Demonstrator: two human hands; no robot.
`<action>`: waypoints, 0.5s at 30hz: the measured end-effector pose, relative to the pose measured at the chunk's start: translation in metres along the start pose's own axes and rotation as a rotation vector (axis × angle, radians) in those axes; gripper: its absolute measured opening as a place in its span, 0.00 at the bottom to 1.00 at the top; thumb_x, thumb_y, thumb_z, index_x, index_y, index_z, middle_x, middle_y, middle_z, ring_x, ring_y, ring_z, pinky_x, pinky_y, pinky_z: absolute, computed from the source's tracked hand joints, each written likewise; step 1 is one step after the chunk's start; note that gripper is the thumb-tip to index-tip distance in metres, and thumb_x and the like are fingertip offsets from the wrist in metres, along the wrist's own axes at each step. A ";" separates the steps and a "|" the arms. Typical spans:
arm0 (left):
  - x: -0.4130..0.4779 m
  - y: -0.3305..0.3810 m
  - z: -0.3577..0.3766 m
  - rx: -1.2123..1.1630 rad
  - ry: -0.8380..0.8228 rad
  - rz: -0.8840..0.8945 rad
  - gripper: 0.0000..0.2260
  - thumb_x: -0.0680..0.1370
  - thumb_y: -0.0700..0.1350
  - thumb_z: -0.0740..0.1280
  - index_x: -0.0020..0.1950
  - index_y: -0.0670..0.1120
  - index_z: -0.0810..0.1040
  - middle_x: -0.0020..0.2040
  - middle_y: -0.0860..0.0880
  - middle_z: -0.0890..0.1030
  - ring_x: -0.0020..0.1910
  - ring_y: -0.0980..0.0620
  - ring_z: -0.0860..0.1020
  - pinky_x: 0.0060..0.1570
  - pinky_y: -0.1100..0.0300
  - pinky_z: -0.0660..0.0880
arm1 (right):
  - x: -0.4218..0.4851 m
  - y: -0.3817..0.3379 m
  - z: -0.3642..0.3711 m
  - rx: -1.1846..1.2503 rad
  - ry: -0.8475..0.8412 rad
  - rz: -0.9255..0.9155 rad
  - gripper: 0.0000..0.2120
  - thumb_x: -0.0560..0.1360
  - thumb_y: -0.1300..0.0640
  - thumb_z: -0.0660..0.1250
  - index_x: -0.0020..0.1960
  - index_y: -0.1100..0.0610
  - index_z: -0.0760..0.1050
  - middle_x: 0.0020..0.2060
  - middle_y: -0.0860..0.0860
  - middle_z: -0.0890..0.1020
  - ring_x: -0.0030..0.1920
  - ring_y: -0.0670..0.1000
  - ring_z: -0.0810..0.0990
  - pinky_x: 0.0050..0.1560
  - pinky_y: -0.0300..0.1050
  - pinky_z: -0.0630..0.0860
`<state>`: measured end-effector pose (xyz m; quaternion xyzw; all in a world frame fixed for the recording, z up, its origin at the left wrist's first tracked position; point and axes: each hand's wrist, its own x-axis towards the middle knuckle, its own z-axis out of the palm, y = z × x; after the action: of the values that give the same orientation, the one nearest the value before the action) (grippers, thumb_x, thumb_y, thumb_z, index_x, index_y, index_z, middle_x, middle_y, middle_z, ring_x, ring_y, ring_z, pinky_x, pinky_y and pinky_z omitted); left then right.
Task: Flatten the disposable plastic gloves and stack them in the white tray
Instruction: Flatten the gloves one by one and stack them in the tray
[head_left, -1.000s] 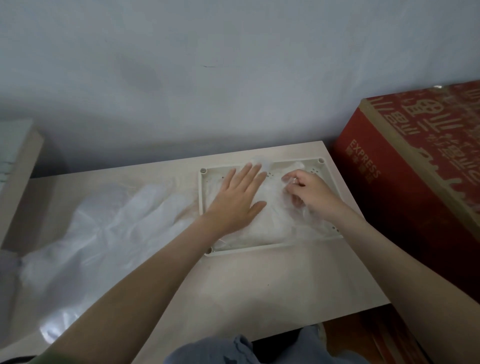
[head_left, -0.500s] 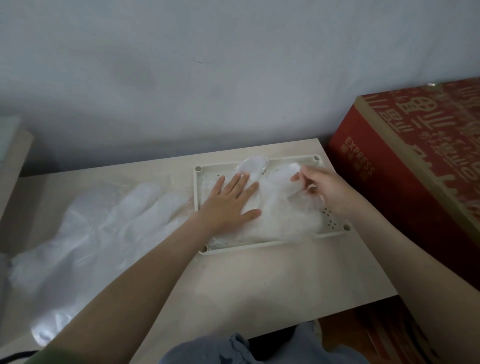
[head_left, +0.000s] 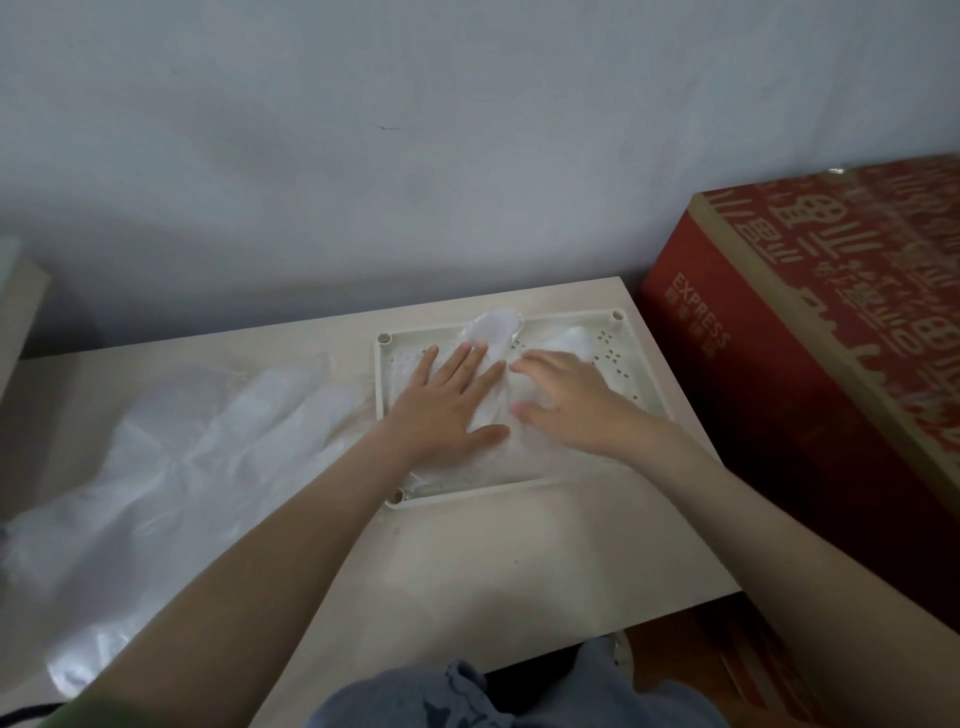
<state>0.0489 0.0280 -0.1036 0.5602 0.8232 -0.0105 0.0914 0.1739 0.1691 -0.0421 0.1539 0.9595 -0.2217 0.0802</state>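
A white rectangular tray with small holes lies at the table's far right. Clear plastic gloves in the tray cover most of its floor, and one glove finger sticks up over the far rim. My left hand lies flat on the gloves with fingers spread. My right hand presses flat on them just to the right, fingers pointing left. More clear gloves lie spread loosely over the left half of the table.
A pale wooden table stands against a grey wall. A big red cardboard box stands close by the table's right edge. Part of a pale shelf shows at far left. My knees are under the front edge.
My right hand let go of the glove it was pinching at the tray's far right and came down flat on the stack beside my left hand, which stayed pressing.
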 end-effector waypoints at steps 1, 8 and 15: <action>0.000 -0.002 -0.001 0.013 0.003 0.001 0.40 0.70 0.71 0.34 0.78 0.53 0.37 0.78 0.48 0.38 0.76 0.52 0.36 0.73 0.47 0.32 | -0.001 -0.001 0.008 -0.045 -0.070 0.021 0.29 0.80 0.46 0.59 0.77 0.54 0.57 0.77 0.51 0.56 0.77 0.50 0.51 0.74 0.46 0.48; 0.001 -0.008 0.002 0.024 -0.037 0.005 0.43 0.66 0.71 0.31 0.78 0.54 0.38 0.78 0.48 0.38 0.76 0.52 0.37 0.73 0.47 0.34 | -0.011 0.022 0.037 -0.204 -0.215 0.033 0.32 0.82 0.43 0.49 0.78 0.49 0.34 0.77 0.48 0.36 0.76 0.49 0.34 0.74 0.47 0.35; -0.037 -0.018 -0.027 -0.184 0.272 -0.065 0.38 0.76 0.67 0.35 0.78 0.47 0.54 0.78 0.45 0.53 0.77 0.47 0.51 0.74 0.46 0.44 | -0.011 0.003 0.018 -0.182 -0.155 0.058 0.32 0.80 0.43 0.54 0.79 0.48 0.44 0.78 0.49 0.41 0.77 0.48 0.37 0.74 0.48 0.38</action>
<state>0.0415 -0.0092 -0.0726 0.5186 0.8433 0.1380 0.0296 0.1864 0.1612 -0.0570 0.1561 0.9618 -0.1424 0.1740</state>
